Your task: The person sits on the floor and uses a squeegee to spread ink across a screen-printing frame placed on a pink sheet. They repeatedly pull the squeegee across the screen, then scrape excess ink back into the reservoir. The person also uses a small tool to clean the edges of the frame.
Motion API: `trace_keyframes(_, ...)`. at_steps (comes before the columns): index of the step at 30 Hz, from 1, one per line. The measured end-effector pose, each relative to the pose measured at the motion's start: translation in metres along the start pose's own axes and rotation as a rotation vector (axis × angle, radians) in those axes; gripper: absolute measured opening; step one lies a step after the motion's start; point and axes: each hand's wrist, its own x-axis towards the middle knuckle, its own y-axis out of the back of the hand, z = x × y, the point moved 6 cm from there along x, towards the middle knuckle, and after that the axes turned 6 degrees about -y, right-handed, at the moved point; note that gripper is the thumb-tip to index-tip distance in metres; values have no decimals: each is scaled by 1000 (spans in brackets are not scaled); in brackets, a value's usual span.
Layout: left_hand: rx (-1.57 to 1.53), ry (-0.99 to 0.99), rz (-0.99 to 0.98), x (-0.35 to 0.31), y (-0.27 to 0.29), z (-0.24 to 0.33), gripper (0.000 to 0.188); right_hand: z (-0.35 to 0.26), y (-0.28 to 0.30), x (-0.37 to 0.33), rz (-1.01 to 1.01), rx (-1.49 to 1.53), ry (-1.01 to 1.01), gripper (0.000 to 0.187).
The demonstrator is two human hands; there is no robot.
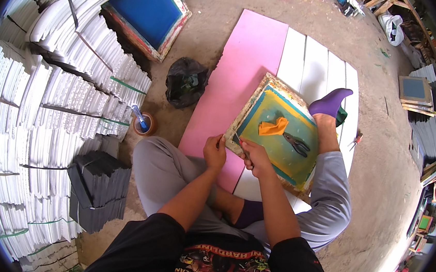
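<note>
A screen-printing frame with a rough, paint-spattered wooden border lies tilted across my lap and the boards, its mesh stained yellow-green and teal. My left hand is closed at the frame's near left corner, the fingertips pinching its edge. Beside it, my right hand is wrapped round a small red-handled tool; its thin dark tip points at that same corner, and its exact kind is unclear. On the mesh rest a crumpled orange cloth and dark-handled pliers. My purple-socked foot is by the frame's far right corner.
Under the frame are a pink board and white boards. Tall strapped stacks of white sheets fill the left, with a black stack. A black plastic bag, a brown pot and a blue screen stand nearby.
</note>
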Motion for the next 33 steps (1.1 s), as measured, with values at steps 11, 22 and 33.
trace_keyframes(11,9,20,-29,2,3,6,24,-4,-6,-14,441,-751,774,33)
trace_keyframes(22,-19,38,-18,-1,0,2,23,-43,-40,-37,470,-1155,461,36)
trace_keyframes(33,57,-16,-28,0,0,9,23,-31,-21,-26,404,-1070,570,34)
